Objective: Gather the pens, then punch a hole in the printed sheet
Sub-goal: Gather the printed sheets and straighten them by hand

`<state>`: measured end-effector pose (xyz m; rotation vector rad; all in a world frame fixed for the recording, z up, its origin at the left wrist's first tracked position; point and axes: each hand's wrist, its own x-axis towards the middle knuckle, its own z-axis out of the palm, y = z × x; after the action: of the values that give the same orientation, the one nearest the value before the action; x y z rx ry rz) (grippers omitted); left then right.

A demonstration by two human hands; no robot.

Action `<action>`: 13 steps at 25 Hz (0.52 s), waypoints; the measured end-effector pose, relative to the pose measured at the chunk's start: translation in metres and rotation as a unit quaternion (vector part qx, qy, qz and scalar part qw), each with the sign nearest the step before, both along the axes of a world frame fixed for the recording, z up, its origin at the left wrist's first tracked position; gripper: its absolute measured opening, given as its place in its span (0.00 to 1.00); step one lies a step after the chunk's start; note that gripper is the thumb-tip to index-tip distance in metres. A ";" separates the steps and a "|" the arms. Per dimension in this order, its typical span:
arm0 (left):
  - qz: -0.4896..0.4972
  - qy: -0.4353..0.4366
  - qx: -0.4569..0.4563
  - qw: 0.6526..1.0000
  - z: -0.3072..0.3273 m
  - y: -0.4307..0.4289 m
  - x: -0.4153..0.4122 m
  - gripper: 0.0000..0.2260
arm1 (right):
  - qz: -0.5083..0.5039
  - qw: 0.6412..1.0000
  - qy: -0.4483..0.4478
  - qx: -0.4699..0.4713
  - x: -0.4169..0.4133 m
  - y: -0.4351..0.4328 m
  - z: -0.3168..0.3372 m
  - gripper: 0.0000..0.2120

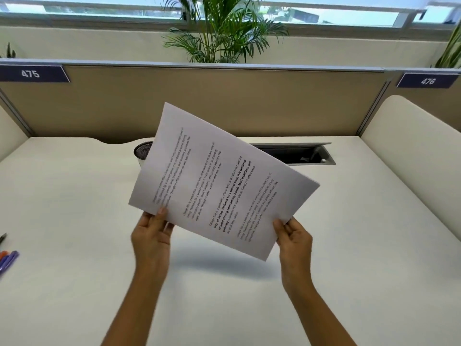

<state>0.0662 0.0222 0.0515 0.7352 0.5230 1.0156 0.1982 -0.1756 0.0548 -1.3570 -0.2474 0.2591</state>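
A white printed sheet (219, 181) with several paragraphs of text hangs tilted in the air above the desk. My left hand (152, 233) pinches its near left corner. My right hand (294, 239) grips its near right edge. Several pens (8, 260), purple and orange, lie at the far left edge of the desk, partly cut off by the frame. A mesh pen cup (142, 151) stands at the back of the desk, mostly hidden behind the sheet. No hole punch is in view.
The white desk (74, 221) is bounded by a tan partition (199, 96) at the back and a padded side panel (411, 158) on the right. An open cable tray (299, 154) sits at the back right. A plant (224, 28) rises behind the partition.
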 end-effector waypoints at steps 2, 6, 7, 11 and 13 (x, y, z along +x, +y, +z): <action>-0.027 0.048 0.063 0.997 0.004 0.026 -0.023 0.13 | -0.003 1.000 -0.024 -0.018 0.007 -0.008 0.004 0.13; -0.096 0.218 0.242 0.941 0.019 0.047 -0.056 0.11 | -0.002 0.996 -0.065 -0.065 0.012 -0.018 0.006 0.16; -0.098 0.248 0.280 0.922 0.022 0.045 -0.058 0.10 | -0.003 0.994 -0.079 -0.077 0.011 -0.018 0.007 0.17; 0.027 0.292 0.349 0.890 0.025 0.025 -0.055 0.04 | -0.013 0.988 -0.116 -0.102 0.001 -0.010 0.009 0.16; 0.077 0.296 0.338 0.890 0.021 0.016 -0.058 0.04 | -0.018 0.987 -0.121 -0.103 -0.003 -0.007 0.009 0.13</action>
<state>0.0086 0.0380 0.0725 1.6805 0.7678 1.1242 0.1949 -0.1828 0.0639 -1.5989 -0.4072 0.0912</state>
